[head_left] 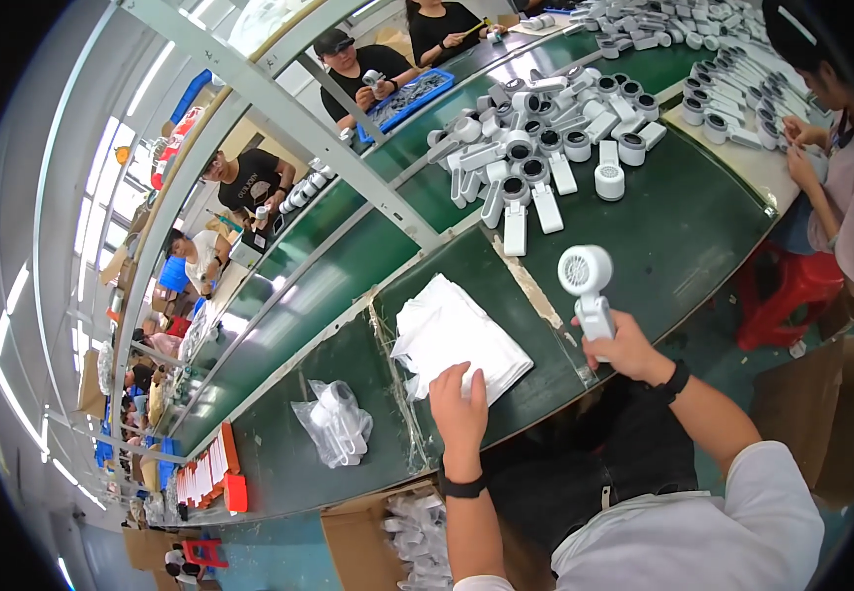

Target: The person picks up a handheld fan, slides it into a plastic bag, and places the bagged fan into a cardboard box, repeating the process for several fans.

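Observation:
My right hand point(624, 347) is closed round the handle of a white handheld fan point(585, 272), its round grille head pointing up above the green table. On the table ahead of me lies a stack of thin white bags point(461, 335), somewhat rumpled at its left side. My left hand point(459, 409) is at the near edge of this stack, fingers apart and lightly bent, holding nothing that I can see. Whether its fingertips press on the top bag I cannot tell. Left of the stack rests a clear plastic bag point(336, 424) with a white fan inside.
A big heap of white fans point(545, 138) covers the table beyond. Orange-red trays of papers point(208, 471) stand at the far left. Below the table edge is a cardboard box point(363, 542) of bagged items. A metal frame post point(348, 167) rises ahead. Co-workers sit around.

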Demonstrator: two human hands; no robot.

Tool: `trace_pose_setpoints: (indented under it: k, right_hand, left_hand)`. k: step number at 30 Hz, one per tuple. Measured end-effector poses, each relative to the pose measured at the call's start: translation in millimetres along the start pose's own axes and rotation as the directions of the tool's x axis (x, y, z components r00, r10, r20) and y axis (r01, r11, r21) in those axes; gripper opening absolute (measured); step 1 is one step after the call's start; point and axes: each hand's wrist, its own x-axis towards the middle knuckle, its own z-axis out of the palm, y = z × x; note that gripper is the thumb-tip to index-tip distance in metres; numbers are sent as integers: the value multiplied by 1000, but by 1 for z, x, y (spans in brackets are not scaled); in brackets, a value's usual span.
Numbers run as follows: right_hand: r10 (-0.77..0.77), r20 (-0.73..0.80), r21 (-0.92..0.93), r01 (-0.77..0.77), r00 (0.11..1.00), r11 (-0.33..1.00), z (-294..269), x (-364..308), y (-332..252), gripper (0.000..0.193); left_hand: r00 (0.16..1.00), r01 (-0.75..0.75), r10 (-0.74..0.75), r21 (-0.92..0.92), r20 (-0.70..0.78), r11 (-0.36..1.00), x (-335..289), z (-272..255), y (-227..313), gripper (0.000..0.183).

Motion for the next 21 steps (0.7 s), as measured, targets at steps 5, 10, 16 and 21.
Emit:
trace_pose_setpoints:
  k: [5,10,16,21]
  right_hand:
    - [5,4,-53,-5,1000,999,3,0,21,33]
    - [-4,6,-66,4,1000,998,2,-3,18,32]
    - [-6,-10,-61,5,1000,998,3,-3,15,34]
    - [-31,-10,-64,31,999,997,3,-3,20,35]
  left_hand:
    - [978,51,-91,210,186,976,8,7,-7,17]
    - [984,98,-114,116,135,988,13,2,-11,14]
    - [982,66,-80,84,171,994,13,1,-11,15]
    - [995,27,-38,110,97,994,17,-1,-2,14]
